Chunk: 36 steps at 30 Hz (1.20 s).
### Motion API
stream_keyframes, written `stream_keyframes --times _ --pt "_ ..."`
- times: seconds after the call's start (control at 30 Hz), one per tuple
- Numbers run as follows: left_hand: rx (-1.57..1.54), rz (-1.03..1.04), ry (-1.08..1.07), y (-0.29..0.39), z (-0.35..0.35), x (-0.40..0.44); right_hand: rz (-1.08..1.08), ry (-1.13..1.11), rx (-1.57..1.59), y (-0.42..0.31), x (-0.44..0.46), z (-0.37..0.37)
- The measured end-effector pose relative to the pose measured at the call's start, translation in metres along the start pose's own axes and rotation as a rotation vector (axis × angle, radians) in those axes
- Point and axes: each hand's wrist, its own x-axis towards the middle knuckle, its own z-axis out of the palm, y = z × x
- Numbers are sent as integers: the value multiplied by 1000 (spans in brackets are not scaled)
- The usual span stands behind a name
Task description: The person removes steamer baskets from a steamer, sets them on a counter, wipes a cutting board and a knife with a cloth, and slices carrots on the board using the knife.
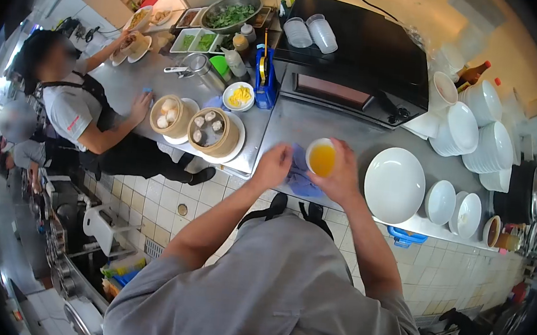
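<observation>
My right hand (342,175) is wrapped round a small white cup (322,157) of yellow-orange liquid, held over the steel counter's front edge. Just left of the cup is my left hand (273,166), its fingers curled together; whether anything small is between them is hidden. A blue-purple cloth (300,180) lies on the counter between and below my hands. Further left, two bamboo steamers sit on white plates: one (213,131) holds several dark-topped dumplings, the other (170,114) pale buns. A white bowl of yellow strips (239,96) stands behind them.
A black oven (355,54) stands at the back, with plastic cups on top. To the right are a large white plate (394,185), smaller bowls (440,202) and stacked bowls (488,147). A co-worker (79,103) stands at the left, hands over the counter.
</observation>
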Motion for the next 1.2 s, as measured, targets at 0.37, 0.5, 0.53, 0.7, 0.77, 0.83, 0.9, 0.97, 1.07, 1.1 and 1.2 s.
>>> stream_keyframes --times 0.37,0.5,0.53,0.7,0.77,0.83,0.9,0.97,1.07,1.1,1.2 --pt "-90 208 -376 -32 58 -68 23 -111 -85 -13 79 151" --pt "66 519 -418 -49 96 -27 27 -33 1 -17 59 120" --pt "-99 421 -476 -43 99 -18 -2 47 43 -18 49 104" --pt "174 452 31 5 122 -12 111 297 363 50 -104 -25" --pt "-64 93 -216 53 110 -34 198 399 296 83 -200 -92" --pt "-21 164 -397 66 128 -68 358 494 268 133 -316 -146" --pt "196 164 -555 77 172 -113 509 687 276 175 -420 -212" --pt "-111 25 -679 99 237 -163 788 707 232 184 -534 -264" --pt "-114 -3 -847 185 348 -203 920 989 238 197 -641 -322" --pt "-168 36 -973 209 386 -217 947 1070 237 195 -647 -345" --pt "-127 256 -1243 296 468 -234 798 1120 387 224 -640 -411"
